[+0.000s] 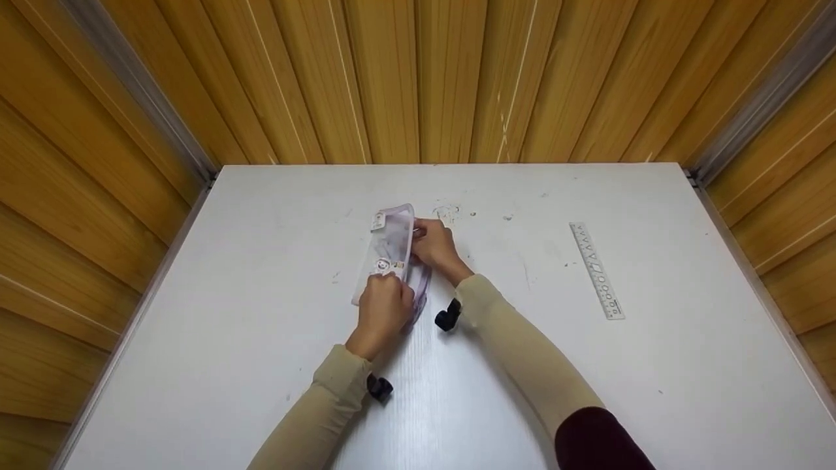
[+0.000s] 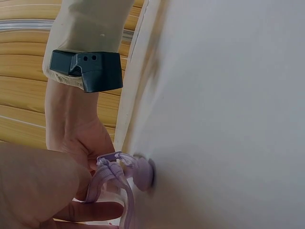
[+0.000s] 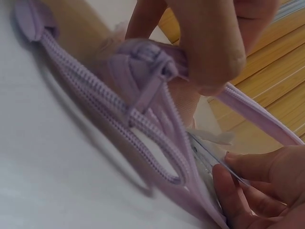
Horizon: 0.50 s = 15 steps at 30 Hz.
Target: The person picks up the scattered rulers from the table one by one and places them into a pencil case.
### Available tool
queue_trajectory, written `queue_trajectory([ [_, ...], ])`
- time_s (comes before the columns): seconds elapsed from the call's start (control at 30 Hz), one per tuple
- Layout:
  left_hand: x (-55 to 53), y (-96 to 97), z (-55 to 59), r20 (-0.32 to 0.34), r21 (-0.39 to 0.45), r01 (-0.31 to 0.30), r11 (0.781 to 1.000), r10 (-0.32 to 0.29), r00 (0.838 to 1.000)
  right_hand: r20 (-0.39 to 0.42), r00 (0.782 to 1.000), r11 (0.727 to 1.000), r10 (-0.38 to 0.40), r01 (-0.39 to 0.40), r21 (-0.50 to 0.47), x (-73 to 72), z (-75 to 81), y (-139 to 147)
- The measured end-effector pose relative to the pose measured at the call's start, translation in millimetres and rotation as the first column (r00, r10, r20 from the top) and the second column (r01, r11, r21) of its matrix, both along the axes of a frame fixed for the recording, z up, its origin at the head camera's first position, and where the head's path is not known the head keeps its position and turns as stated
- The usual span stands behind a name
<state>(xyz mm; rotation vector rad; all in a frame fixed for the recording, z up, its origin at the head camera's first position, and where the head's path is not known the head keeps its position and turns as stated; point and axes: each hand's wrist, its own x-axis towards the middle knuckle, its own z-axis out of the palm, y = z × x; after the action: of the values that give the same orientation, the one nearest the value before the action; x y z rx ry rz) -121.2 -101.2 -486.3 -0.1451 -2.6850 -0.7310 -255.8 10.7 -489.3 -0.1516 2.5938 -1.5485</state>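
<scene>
A translucent pencil pouch (image 1: 395, 235) with light-purple zipper edging stands tilted on the table, small cartoon labels on its side. My left hand (image 1: 382, 303) grips the pouch at its near end. In the right wrist view, the fingers of that left hand (image 3: 209, 43) hold the edging beside the zipper pull (image 3: 145, 98), and the zipper gapes open. My right hand (image 1: 436, 248) is at the pouch's right side, toward the far end. Its thumb and fingers (image 3: 257, 167) pinch a thin clear plastic piece (image 3: 214, 155) with markings at the opening; how much lies inside is hidden.
A clear ruler with cut-out shapes (image 1: 597, 274) lies on the right of the white table (image 1: 215, 326). A purple cord with a round end tab (image 3: 33, 19) hangs from the pouch. Wood-patterned walls (image 1: 385, 78) stand behind and at both sides.
</scene>
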Motion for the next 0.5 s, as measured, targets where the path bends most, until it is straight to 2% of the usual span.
queue_trajectory([
  [0.23, 0.4, -0.6, -0.5, -0.062, 0.004, 0.019, 1.0, -0.019, 0.998, -0.059, 0.998, 0.996, 0.026, -0.021, 0.082, 1.5, 0.5, 0.0],
  [0.5, -0.3, -1.1, -1.0, -0.05, 0.011, 0.015, 1.0, -0.014, 0.999, -0.063, 0.998, 0.996, 0.022, -0.016, 0.086, 1.8, 0.3, -0.2],
])
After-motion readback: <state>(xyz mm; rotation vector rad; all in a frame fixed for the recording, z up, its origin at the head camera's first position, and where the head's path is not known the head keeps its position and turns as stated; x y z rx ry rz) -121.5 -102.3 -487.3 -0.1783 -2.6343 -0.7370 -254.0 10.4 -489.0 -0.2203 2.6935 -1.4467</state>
